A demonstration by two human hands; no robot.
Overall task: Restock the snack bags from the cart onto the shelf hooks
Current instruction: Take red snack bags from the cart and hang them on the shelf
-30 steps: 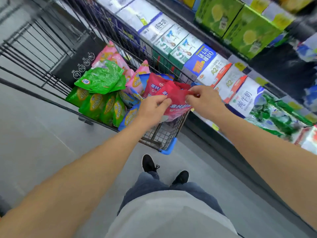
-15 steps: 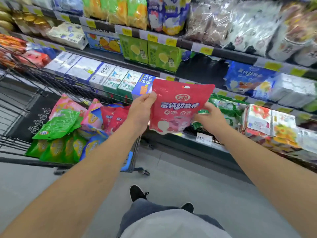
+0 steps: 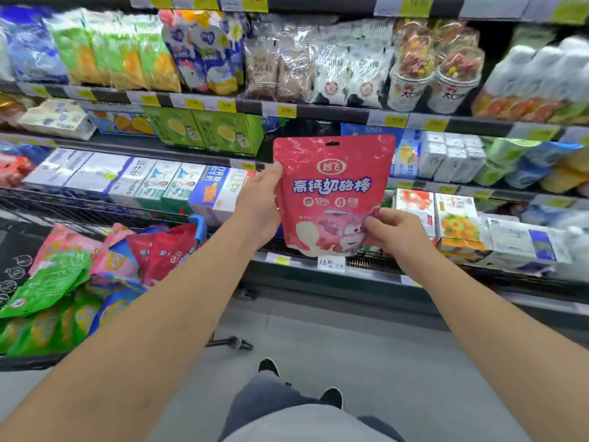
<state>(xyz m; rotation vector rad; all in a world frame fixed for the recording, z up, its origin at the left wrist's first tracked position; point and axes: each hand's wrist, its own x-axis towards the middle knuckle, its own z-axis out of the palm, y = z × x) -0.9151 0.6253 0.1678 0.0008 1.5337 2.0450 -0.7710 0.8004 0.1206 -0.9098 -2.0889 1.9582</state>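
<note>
I hold a red snack bag (image 3: 331, 173) upright in front of the shelves, its hang hole at the top. My left hand (image 3: 259, 207) grips its left edge. My right hand (image 3: 393, 231) pinches its lower right corner. The wire cart (image 3: 95, 212) stands at my left with several red, pink, green and blue snack bags (image 3: 95, 275) piled inside. No shelf hooks can be made out behind the bag.
Shelves (image 3: 318, 111) with price tags run across the view, packed with milk cartons (image 3: 134, 180), boxes, bagged goods and cups. A handwritten price tag (image 3: 331, 263) hangs on the lower shelf edge. Grey floor (image 3: 350, 346) and my shoes lie below.
I lifted the red bag out of the cart and raised it in front of the shelf. My view swung up from the cart to the shelves.
</note>
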